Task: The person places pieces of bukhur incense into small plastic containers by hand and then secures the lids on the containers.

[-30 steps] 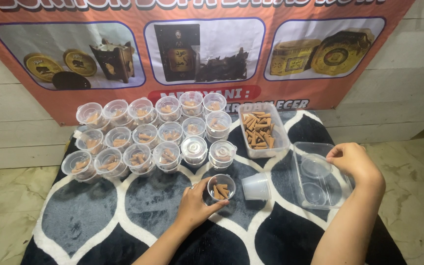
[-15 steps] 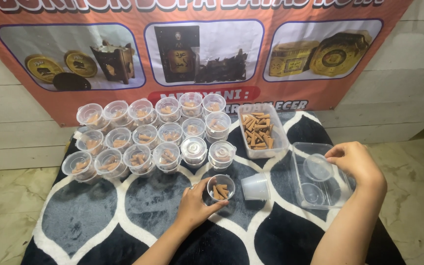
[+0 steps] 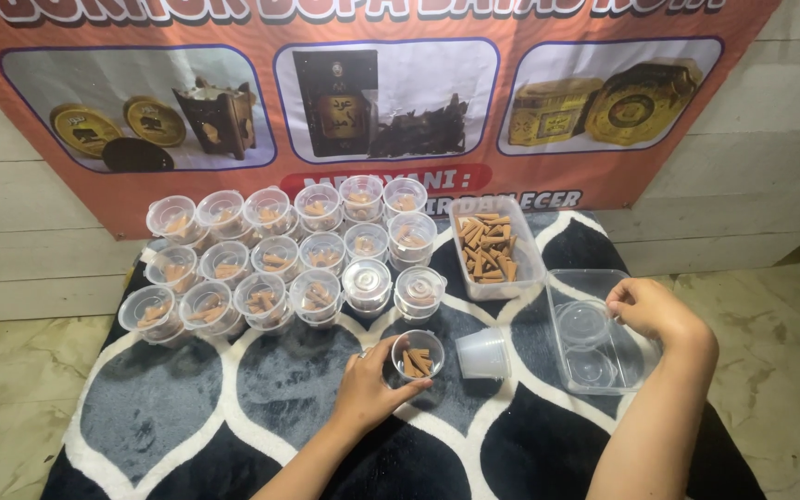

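My left hand [image 3: 368,386] grips a small clear plastic cup [image 3: 418,354] holding a few brown incense cones, set on the patterned cloth. My right hand [image 3: 652,307] reaches into a clear rectangular tray [image 3: 626,378] at the right, fingers curled over a round clear lid [image 3: 582,321]; I cannot tell whether the fingers pinch it. A second lid [image 3: 593,367] lies nearer in the tray. An empty clear cup [image 3: 483,353] lies on its side between the two hands.
Several small cups of cones [image 3: 261,298] stand in rows at the back left, two with lids on [image 3: 367,279]. A clear box of loose brown cones [image 3: 490,248] sits behind the empty cup. An orange banner [image 3: 187,56] hangs on the wall. Tile floor surrounds the dark patterned cloth [image 3: 187,398].
My right hand has shifted slightly left and down over the lids in the tray. My left hand stays on the cup of cones.
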